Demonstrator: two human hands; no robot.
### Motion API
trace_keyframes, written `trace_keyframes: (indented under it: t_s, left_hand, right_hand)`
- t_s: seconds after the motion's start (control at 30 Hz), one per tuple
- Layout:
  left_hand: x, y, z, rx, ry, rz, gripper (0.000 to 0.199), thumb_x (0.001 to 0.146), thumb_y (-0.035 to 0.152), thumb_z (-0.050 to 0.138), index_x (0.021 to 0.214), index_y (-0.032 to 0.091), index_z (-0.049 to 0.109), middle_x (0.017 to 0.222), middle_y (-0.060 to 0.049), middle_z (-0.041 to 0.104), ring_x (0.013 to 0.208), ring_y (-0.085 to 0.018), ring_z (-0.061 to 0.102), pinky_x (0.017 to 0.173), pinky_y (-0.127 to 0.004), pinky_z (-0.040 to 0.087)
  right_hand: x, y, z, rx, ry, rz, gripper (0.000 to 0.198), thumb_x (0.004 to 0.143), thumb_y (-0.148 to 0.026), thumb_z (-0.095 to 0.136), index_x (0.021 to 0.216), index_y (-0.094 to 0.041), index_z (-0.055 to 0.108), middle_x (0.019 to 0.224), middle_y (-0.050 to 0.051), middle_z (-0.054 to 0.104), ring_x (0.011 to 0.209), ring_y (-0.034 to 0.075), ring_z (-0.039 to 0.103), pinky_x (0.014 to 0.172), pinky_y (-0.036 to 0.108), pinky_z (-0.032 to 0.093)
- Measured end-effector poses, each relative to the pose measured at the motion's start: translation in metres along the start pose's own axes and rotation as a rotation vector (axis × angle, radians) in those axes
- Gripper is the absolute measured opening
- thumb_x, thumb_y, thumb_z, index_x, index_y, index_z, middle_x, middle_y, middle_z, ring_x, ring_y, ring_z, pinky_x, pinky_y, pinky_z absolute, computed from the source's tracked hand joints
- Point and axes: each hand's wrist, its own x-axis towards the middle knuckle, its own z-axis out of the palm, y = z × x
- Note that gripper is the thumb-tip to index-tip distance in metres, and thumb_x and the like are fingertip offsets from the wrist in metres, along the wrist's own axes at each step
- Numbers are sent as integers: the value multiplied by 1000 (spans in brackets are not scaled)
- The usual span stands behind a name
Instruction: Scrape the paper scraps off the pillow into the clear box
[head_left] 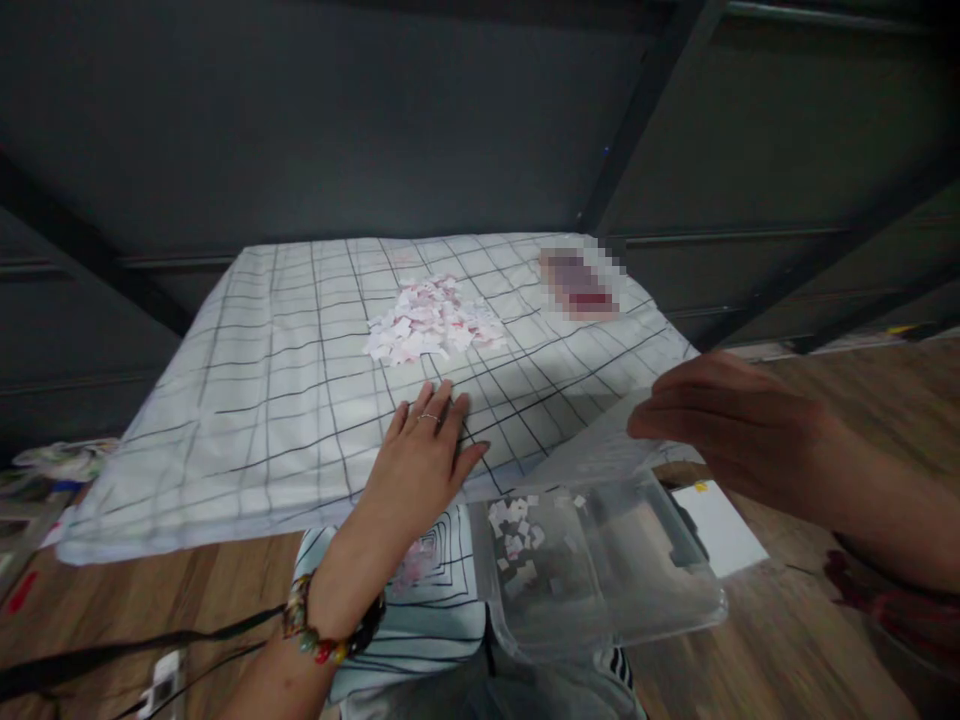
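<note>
Left hand [424, 455]: fingers spread, palm down on the cloth-covered counter [255, 400]; paper scraps [431, 322] heaped just beyond. Right hand [724, 410]: fingers together at a translucent sheet [592, 448], cannot tell if gripping. Clear container [611, 638] at near right, more scraps in its left part; blurred-out item [581, 285] at far right of counter

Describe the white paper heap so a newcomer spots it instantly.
Find the white tablecloth with dark grid lines. Just beyond the person's ringed left hand lies a loose heap of small white, pink-tinged paper scraps. It sits on the cloth itself, unlike the smaller scatter of scraps in the clear plastic box.
</note>
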Motion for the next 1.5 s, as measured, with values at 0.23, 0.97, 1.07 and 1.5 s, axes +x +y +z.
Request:
trace_keyframes:
  t_s: [0.23,0.97,1.07,1.5]
  left_hand:
    - [-4,-3,1,14,-16,5,53,94,43,35,136,12,42,148,-17,36,137,-33,28,107,-54,31]
    - [16,-72,-18,122,-90,-460,72,90,55,31,144,8,28,152,-19,24,139,-41,19,108,-55,26]
    - [8,-73,-11,136,-75,-458,73,90,55,30,145,8,26,153,-19,22,140,-39,17,109,-55,24]
    - [1,-68,-9,167,40,-437,71,90,54,24,141,6,35,150,-16,31,139,-35,23,112,-48,21]
  right_hand:
    - [-10,-12,-12,40,-43,26,24,90,-6,36,97,-21,52,79,2,58,76,13,54,67,27,46]
    - [110,28,70,-368,113,104,41,88,-2,29,115,-13,58,77,7,62,80,19,51,69,32,36]
    - [116,21,68,-383,69,45,41,89,-3,26,111,-12,60,75,6,61,78,19,51,66,31,33]
    - [124,16,65,-400,21,10,37,91,-4,27,95,-14,63,70,4,58,74,17,46,65,30,28]
